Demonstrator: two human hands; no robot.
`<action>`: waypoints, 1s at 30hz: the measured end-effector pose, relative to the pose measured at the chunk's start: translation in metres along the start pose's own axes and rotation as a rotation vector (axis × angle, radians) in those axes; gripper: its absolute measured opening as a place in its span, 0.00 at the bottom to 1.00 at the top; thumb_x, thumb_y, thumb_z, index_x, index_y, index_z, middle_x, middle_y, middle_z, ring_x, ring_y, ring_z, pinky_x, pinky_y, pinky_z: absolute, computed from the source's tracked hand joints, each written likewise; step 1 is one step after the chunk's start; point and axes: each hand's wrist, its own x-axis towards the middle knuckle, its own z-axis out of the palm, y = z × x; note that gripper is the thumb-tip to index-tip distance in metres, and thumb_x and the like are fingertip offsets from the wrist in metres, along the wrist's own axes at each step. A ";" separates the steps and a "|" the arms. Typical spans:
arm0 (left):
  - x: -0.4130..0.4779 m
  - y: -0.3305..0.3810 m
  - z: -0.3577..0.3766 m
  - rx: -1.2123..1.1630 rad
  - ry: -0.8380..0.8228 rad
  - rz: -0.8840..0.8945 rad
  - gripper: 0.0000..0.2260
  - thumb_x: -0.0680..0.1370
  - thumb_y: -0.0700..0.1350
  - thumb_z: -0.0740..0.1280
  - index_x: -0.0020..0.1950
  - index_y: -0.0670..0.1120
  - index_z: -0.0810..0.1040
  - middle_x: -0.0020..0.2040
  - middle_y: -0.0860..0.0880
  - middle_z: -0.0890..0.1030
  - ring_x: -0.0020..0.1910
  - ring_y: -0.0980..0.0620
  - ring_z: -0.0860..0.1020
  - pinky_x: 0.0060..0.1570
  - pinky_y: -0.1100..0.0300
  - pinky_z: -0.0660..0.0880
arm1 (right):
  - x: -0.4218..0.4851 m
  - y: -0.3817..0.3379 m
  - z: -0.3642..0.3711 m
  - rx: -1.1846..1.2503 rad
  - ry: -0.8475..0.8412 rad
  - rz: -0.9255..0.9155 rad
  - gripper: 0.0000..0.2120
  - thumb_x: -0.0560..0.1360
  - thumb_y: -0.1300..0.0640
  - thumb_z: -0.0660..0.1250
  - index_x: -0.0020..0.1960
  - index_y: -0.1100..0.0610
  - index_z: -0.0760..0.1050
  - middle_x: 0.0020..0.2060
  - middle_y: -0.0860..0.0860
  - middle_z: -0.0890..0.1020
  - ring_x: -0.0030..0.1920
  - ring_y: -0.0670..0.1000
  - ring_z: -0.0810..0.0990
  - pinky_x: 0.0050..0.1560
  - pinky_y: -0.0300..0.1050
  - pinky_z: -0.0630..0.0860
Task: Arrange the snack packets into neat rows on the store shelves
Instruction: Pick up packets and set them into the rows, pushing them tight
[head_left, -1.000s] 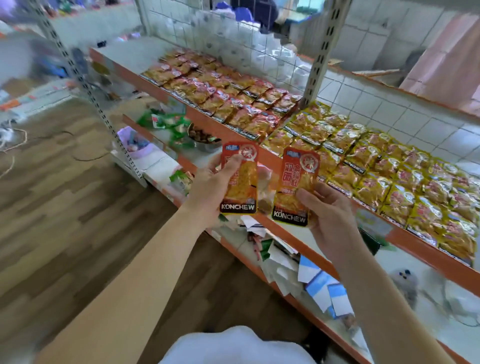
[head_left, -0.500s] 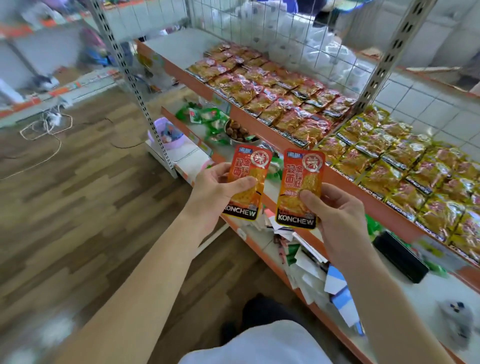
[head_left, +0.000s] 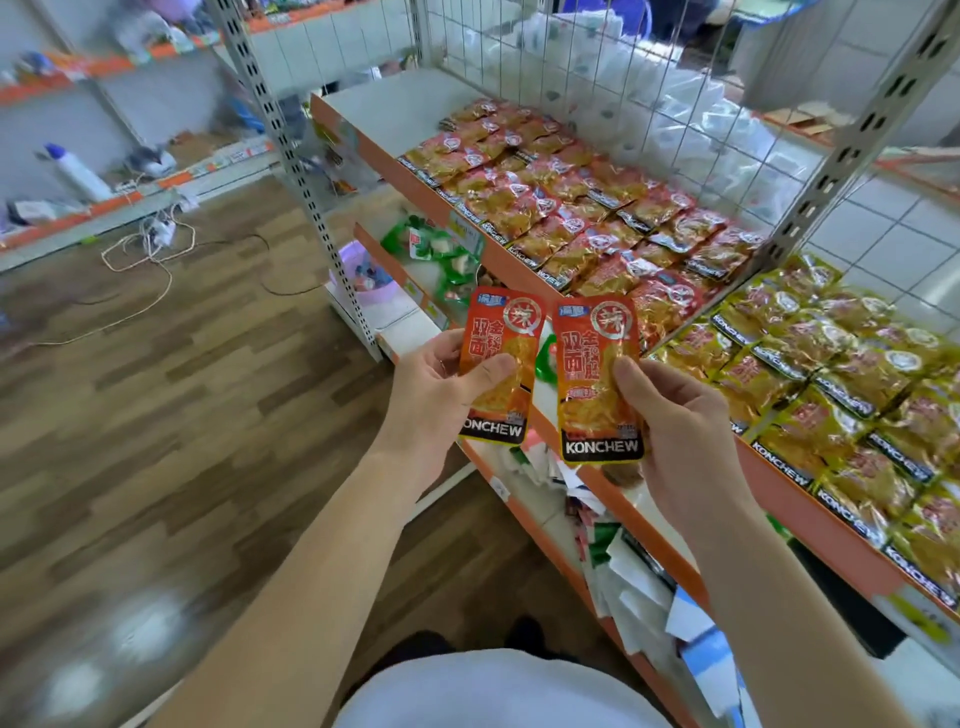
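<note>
- Head view: the left hand (head_left: 436, 387) holds a red packet (head_left: 501, 358). The thumb lies across the front and the fingers curl behind, so they pinch it.
- The right hand (head_left: 680, 431) holds a second red packet (head_left: 597, 384) the same way, with the thumb on the front and the fingers behind.
- Both packets stand upright, side by side and very close, in the air in front of the shelf edge. Each one says KONCHEW at the bottom.
- On the top shelf (head_left: 395, 109), red packets (head_left: 571, 208) lie in rows, one partly over the next.
- To the right, past a metal post (head_left: 831, 171), yellow packets (head_left: 841, 374) lie in rows too.
- On the lower shelf (head_left: 408, 319) are green packets (head_left: 441, 254) and a messy heap of papers (head_left: 639, 587).
- A purple bowl (head_left: 358, 275) sits low down by the shelf.
- A cord (head_left: 150, 249) lies on the wooden floor (head_left: 156, 415).
</note>
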 end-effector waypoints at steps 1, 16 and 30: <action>0.001 -0.002 0.001 -0.009 0.001 0.000 0.14 0.73 0.40 0.75 0.57 0.43 0.81 0.51 0.45 0.86 0.50 0.44 0.85 0.48 0.55 0.82 | 0.003 0.001 -0.001 0.008 -0.004 0.003 0.09 0.69 0.53 0.71 0.44 0.58 0.84 0.44 0.57 0.86 0.42 0.55 0.85 0.45 0.50 0.83; 0.072 0.011 -0.042 -0.053 -0.005 -0.050 0.08 0.76 0.41 0.73 0.55 0.44 0.82 0.50 0.45 0.86 0.50 0.44 0.85 0.51 0.51 0.82 | 0.056 0.012 0.059 -0.102 0.015 -0.056 0.11 0.78 0.63 0.67 0.42 0.55 0.85 0.43 0.51 0.87 0.43 0.48 0.85 0.42 0.36 0.80; 0.195 0.077 -0.166 0.005 -0.096 -0.007 0.06 0.76 0.40 0.74 0.52 0.46 0.84 0.47 0.47 0.87 0.46 0.46 0.85 0.49 0.52 0.81 | 0.124 0.035 0.210 -0.108 0.247 -0.124 0.03 0.74 0.61 0.72 0.44 0.56 0.85 0.45 0.54 0.87 0.46 0.54 0.86 0.52 0.50 0.80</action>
